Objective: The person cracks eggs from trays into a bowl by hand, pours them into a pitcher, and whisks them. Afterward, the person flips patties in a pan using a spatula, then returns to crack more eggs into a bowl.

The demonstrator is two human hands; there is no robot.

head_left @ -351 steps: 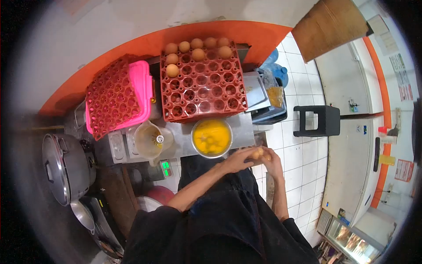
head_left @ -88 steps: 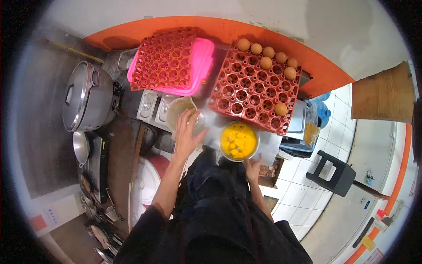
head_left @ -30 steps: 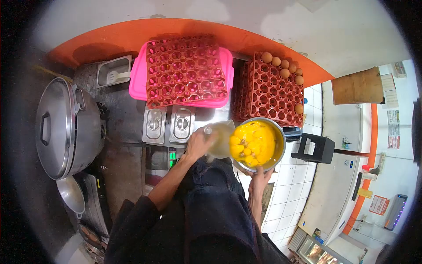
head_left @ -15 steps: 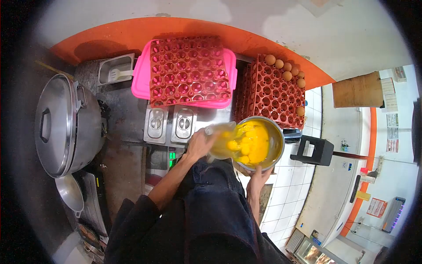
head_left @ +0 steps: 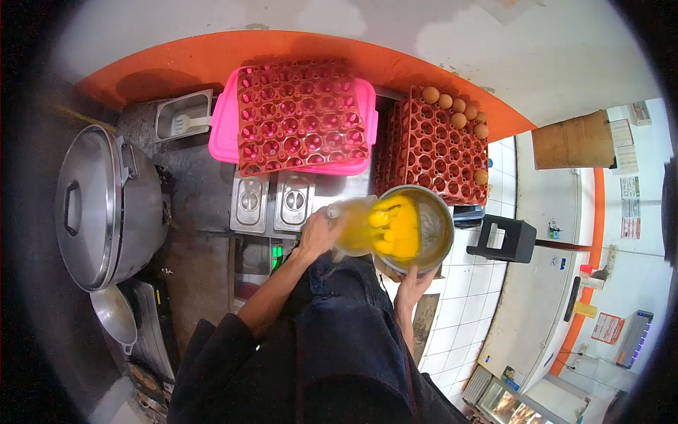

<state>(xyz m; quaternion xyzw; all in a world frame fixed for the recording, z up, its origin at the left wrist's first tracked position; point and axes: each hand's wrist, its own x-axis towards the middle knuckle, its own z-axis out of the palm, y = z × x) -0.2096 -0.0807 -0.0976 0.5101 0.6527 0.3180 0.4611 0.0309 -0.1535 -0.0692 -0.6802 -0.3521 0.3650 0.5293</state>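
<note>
Yellow egg [head_left: 399, 230] is seen sliding in a thick mass from a tilted metal bowl [head_left: 434, 230] into a translucent pitcher [head_left: 355, 244]. The bowl is clamped at its near rim by the right hand [head_left: 411, 288], the vessel lying beyond the fingers. The pitcher is found just right of the left hand [head_left: 321, 233], by which its left side is met; whether the fingers are closed on it cannot be told. Those fingertips and the pitcher wall are blurred, as is a pale round piece [head_left: 335, 210] beside them. The right palm is partly hidden under the bowl. The bowl is noted as round, smooth and dull grey inside. Brown eggs [head_left: 458, 121] are seated in red, moulded trays [head_left: 438, 152]; another dimpled tray [head_left: 300, 116] is rested on a glossy pink lid [head_left: 224, 127].
</note>
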